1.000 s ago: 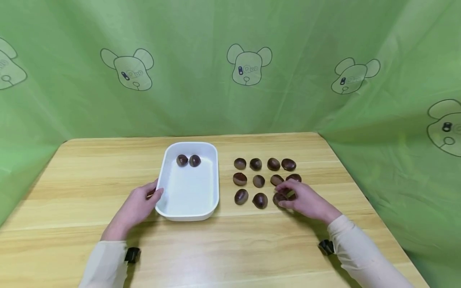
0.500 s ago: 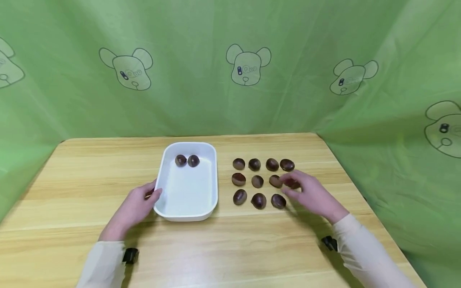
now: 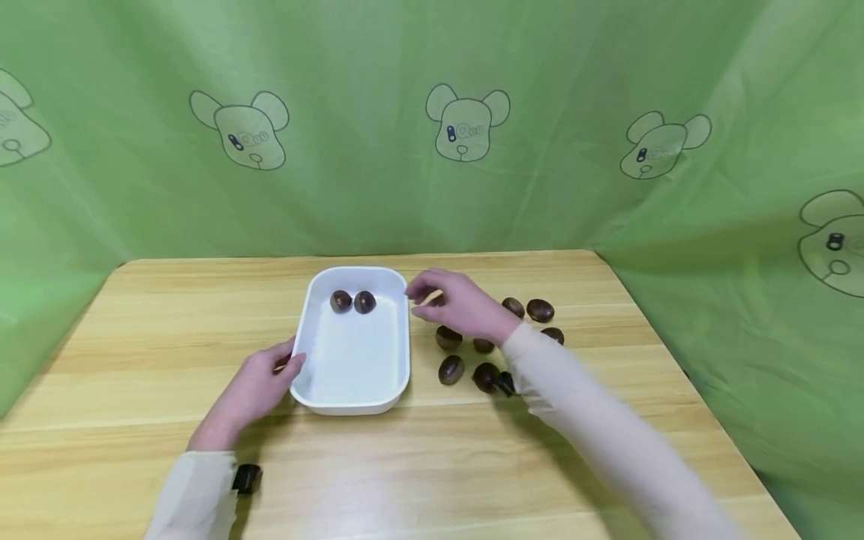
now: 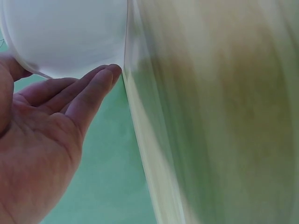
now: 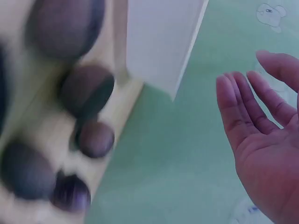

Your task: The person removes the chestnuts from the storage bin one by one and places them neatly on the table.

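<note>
My left hand (image 3: 259, 386) holds the left side of a white tray (image 3: 351, 360), thumb over the rim and fingers along the outer wall. In the left wrist view, those fingers (image 4: 88, 93) lie against the tray's wall. Two brown chestnuts (image 3: 364, 302) sit side by side at the tray's far end. Over the left part of the loose chestnuts hovers my right hand (image 3: 462, 304), its fingertips near the tray's right rim. The right wrist view shows that hand (image 5: 266, 135) with loosely bent fingers and nothing held. My right hand and sleeve hide some chestnuts.
Loose chestnuts lie in rows on the wooden table (image 3: 378, 472) right of the tray, among them a chestnut (image 3: 540, 310) at the far right and another (image 3: 451, 370) at the near left. A green curtain (image 3: 364, 187) stands behind the table.
My right hand has moved left from the right end of the chestnut rows to beside the tray's right rim. My left hand stays on the tray, and the two chestnuts inside it have not moved.
</note>
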The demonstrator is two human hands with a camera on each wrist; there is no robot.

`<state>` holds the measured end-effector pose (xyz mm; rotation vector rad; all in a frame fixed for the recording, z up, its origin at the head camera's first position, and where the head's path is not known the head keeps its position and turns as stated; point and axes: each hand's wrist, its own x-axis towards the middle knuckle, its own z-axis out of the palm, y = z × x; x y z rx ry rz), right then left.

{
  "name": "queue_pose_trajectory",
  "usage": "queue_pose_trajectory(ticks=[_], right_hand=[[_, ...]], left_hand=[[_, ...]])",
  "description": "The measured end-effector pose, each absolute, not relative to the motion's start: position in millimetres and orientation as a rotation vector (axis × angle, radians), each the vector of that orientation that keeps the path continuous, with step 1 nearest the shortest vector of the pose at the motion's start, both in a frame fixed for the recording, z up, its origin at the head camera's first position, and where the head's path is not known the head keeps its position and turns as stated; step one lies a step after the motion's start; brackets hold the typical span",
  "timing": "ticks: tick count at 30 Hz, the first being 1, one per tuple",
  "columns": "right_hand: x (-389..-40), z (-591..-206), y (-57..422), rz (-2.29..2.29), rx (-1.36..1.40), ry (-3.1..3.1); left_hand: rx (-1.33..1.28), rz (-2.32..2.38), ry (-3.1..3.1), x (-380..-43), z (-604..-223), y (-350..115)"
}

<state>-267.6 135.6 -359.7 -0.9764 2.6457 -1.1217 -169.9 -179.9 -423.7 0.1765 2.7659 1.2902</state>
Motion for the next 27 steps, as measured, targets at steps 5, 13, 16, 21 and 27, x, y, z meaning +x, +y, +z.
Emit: queue_pose_trajectory(ticks=[5,13,16,21,27], right_hand=[[-292,-368,95,-1.133,-0.977,2.58],[-322,-383,53,-1.017,-0.971,2.554],[-328,-387,42,-0.89,-1.029,2.566],[-337,-397,32,-0.666,-1.056,2.632],[-341,-403,28,-0.529,-1.03,2.712]], left_hand=[[0.185,1.302,2.765,-171,-425,-181],[0.185,1.293,2.782,-173,-426,-184],[0.182,1.298,2.781,-174,-428,-184],[0.185,1.303,2.762,-174,-428,-182],[0.175,1.285,2.769,-174,-427,-184]])
